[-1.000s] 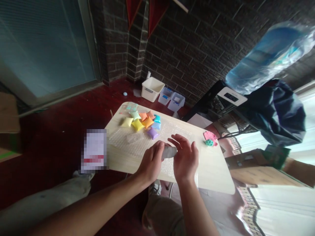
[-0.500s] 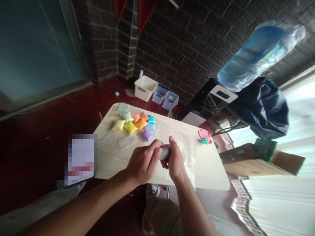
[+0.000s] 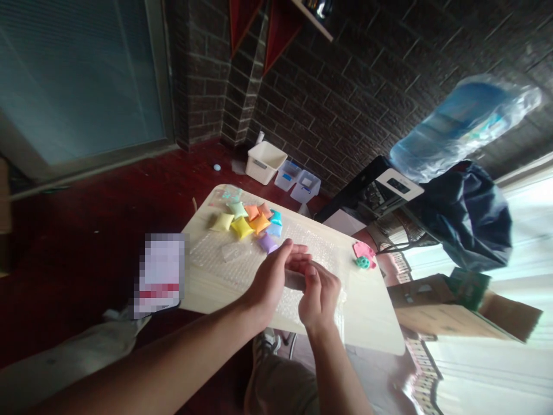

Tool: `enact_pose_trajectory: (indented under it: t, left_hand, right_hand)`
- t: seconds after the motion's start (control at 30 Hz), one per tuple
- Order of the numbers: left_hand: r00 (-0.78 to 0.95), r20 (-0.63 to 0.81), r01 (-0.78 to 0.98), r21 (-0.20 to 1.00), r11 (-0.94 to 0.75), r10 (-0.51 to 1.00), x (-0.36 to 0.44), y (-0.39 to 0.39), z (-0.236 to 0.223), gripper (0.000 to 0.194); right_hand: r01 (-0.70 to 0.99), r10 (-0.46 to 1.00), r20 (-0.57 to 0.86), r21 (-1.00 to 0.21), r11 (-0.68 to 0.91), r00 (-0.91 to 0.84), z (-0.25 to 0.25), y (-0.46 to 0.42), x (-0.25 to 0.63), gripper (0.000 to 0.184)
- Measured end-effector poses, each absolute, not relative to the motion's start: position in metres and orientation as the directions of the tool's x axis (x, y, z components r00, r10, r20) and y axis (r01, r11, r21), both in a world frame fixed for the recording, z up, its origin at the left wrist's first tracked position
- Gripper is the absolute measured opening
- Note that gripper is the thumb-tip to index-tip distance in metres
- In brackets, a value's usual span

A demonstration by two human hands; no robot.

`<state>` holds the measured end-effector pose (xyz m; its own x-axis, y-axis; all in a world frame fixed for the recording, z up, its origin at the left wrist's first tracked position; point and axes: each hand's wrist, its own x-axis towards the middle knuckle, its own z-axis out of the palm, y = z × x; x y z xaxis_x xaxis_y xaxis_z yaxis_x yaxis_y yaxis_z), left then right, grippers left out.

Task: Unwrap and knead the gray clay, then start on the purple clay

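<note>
A grey lump of modelling clay [image 3: 294, 280] lies between my two hands, mostly covered by them. My left hand [image 3: 271, 281] is cupped along its left side, thumb up and fingertips showing behind. From the right, my right hand [image 3: 322, 294] closes on the lump with bent fingers and thumb. Both hands are above a clear bubble-wrap sheet [image 3: 207, 253]. Just beyond them is a purple packet [image 3: 266, 242], near a yellow packet [image 3: 242, 228], an orange packet [image 3: 260, 223] and several other soft pillow-shaped packets. A crumpled clear wrapper [image 3: 236, 252] rests left of my hands.
The pale table [image 3: 371, 311] bears a pink piece [image 3: 364, 250] and a teal piece [image 3: 362, 263] at its right. Behind it are a white basket [image 3: 265, 164] and two clear bins. A blurred-out phone [image 3: 159, 274] is at left; an open cardboard box [image 3: 458, 314] is at right.
My hands have turned around the grey clay: the left thumb now points up with fingers stretched, while the right hand curls over. The whole view has shifted slightly.
</note>
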<state>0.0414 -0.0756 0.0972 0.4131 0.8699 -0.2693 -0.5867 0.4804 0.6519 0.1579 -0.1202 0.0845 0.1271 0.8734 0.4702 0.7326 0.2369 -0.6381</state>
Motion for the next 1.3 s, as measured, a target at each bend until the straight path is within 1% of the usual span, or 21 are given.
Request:
enact_pose_trajectory:
  t: [0.1, 0.2, 0.3, 0.37, 0.47, 0.53, 0.57, 0.6, 0.63, 0.67, 0.73, 0.77, 0.83, 0.87, 0.93, 1.0, 1.07, 1.13, 1.17, 1.23, 1.3]
  left_hand:
    - [0.335, -0.189, -0.544, 0.761, 0.354, 0.923, 0.042, -0.079, 0.094, 0.047]
    - [0.274, -0.18, -0.538, 0.786, 0.305, 0.945, 0.041, -0.075, 0.09, 0.048]
    - [0.3, -0.268, -0.602, 0.691, 0.399, 0.916, 0.039, -0.067, 0.086, 0.047]
    - [0.351, -0.333, -0.638, 0.6, 0.483, 0.875, 0.039, -0.063, 0.085, 0.045]
    - [0.408, -0.352, -0.66, 0.524, 0.538, 0.843, 0.038, -0.059, 0.084, 0.04]
    - [0.427, -0.332, -0.673, 0.505, 0.541, 0.841, 0.038, -0.058, 0.083, 0.039]
    - [0.431, -0.321, -0.681, 0.497, 0.537, 0.843, 0.038, -0.057, 0.082, 0.038]
    - [0.437, -0.316, -0.687, 0.487, 0.539, 0.842, 0.038, -0.056, 0.081, 0.037]
    - [0.451, -0.317, -0.686, 0.475, 0.551, 0.834, 0.037, -0.055, 0.08, 0.036]
    - [0.473, -0.324, -0.676, 0.463, 0.573, 0.819, 0.036, -0.054, 0.079, 0.036]
    - [0.531, -0.346, -0.635, 0.442, 0.633, 0.774, 0.035, -0.051, 0.078, 0.037]
    - [0.549, -0.355, -0.616, 0.441, 0.653, 0.757, 0.034, -0.051, 0.077, 0.038]
    - [0.54, -0.344, -0.606, 0.475, 0.639, 0.768, 0.033, -0.05, 0.076, 0.037]
    - [0.519, -0.323, -0.606, 0.513, 0.608, 0.791, 0.033, -0.051, 0.076, 0.036]
    - [0.481, -0.261, -0.572, 0.63, 0.525, 0.837, 0.033, -0.055, 0.073, 0.04]
    - [0.432, -0.239, -0.474, 0.76, 0.444, 0.87, 0.034, -0.059, 0.07, 0.044]
    - [0.34, -0.286, -0.356, 0.843, 0.404, 0.896, 0.035, -0.063, 0.067, 0.045]
    - [0.256, -0.351, -0.3, 0.857, 0.419, 0.901, 0.036, -0.066, 0.065, 0.043]
    - [0.242, -0.373, -0.3, 0.849, 0.435, 0.896, 0.036, -0.066, 0.064, 0.042]
    - [0.259, -0.393, -0.327, 0.824, 0.463, 0.882, 0.036, -0.066, 0.063, 0.041]
    - [0.289, -0.396, -0.355, 0.801, 0.481, 0.872, 0.035, -0.065, 0.064, 0.041]
  right_hand:
    - [0.729, 0.883, 0.461, -0.634, 0.258, 0.088, 0.085, -0.12, 0.151, 0.054]
    - [0.654, 0.903, 0.409, -0.72, 0.231, 0.132, 0.082, -0.118, 0.148, 0.058]
    - [0.461, 0.889, 0.364, -0.863, 0.208, 0.279, 0.077, -0.116, 0.153, 0.064]
    - [0.408, 0.883, 0.327, -0.896, 0.177, 0.337, 0.077, -0.117, 0.157, 0.063]
    - [0.438, 0.914, 0.304, -0.883, 0.166, 0.268, 0.08, -0.119, 0.158, 0.053]
    - [0.402, 0.928, 0.293, -0.897, 0.183, 0.231, 0.083, -0.122, 0.155, 0.036]
    - [0.383, 0.929, 0.293, -0.904, 0.192, 0.226, 0.085, -0.123, 0.153, 0.037]
    - [0.391, 0.931, 0.3, -0.898, 0.203, 0.207, 0.087, -0.124, 0.151, 0.046]
    - [0.428, 0.932, 0.318, -0.877, 0.218, 0.176, 0.089, -0.125, 0.149, 0.049]
    - [0.483, 0.931, 0.338, -0.843, 0.236, 0.134, 0.091, -0.125, 0.148, 0.045]
    - [0.591, 0.923, 0.378, -0.761, 0.266, 0.072, 0.093, -0.126, 0.149, 0.029]
    - [0.626, 0.913, 0.401, -0.733, 0.267, 0.079, 0.093, -0.126, 0.15, 0.022]
    - [0.652, 0.879, 0.445, -0.721, 0.237, 0.173, 0.092, -0.127, 0.152, 0.019]
    - [0.654, 0.859, 0.456, -0.727, 0.21, 0.231, 0.091, -0.127, 0.153, 0.021]
    - [0.664, 0.833, 0.462, -0.73, 0.162, 0.304, 0.089, -0.126, 0.154, 0.027]
    - [0.685, 0.842, 0.457, -0.712, 0.154, 0.286, 0.088, -0.125, 0.153, 0.031]
    - [0.691, 0.863, 0.456, -0.697, 0.193, 0.219, 0.089, -0.124, 0.152, 0.037]
    - [0.69, 0.876, 0.464, -0.677, 0.255, 0.132, 0.091, -0.124, 0.151, 0.047]
    - [0.694, 0.878, 0.47, -0.662, 0.284, 0.089, 0.092, -0.124, 0.151, 0.046]
    - [0.703, 0.873, 0.487, -0.631, 0.328, 0.03, 0.095, -0.123, 0.151, 0.032]
    - [0.698, 0.867, 0.498, -0.627, 0.345, 0.02, 0.096, -0.123, 0.15, 0.022]
